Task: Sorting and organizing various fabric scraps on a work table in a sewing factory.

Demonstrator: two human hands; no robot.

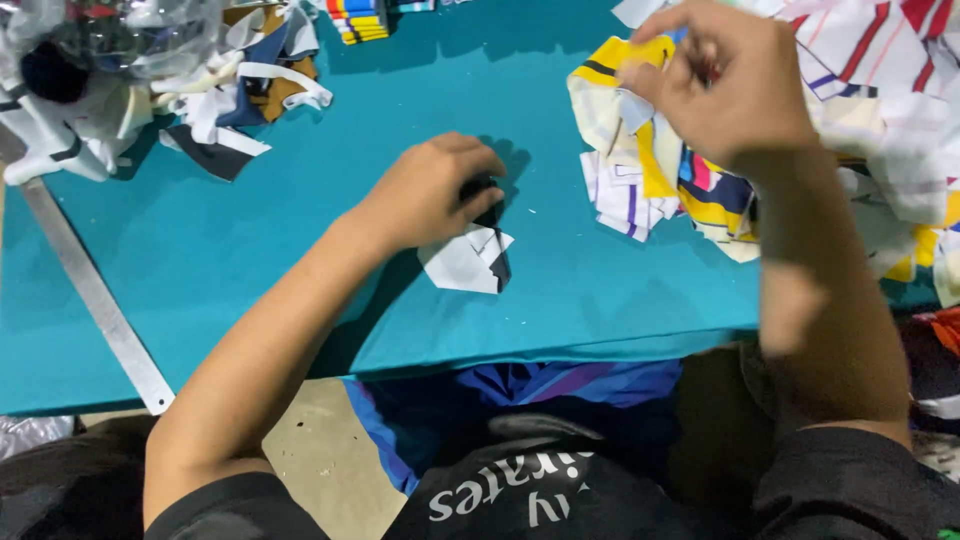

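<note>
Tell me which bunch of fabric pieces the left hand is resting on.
The small white and black folded piece under the left hand, alone mid-table, apart from the colourful heap at right and the scraps at left.

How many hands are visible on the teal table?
2. The left hand rests mid-table on a small white and black fabric piece. The right hand is raised at the upper right over the pile of scraps. No other hands show.

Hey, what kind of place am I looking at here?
Probably a garment or fabric-sorting workshop: a teal-covered table, heaps of printed cloth scraps, and a metal ruler along the edge.
</note>
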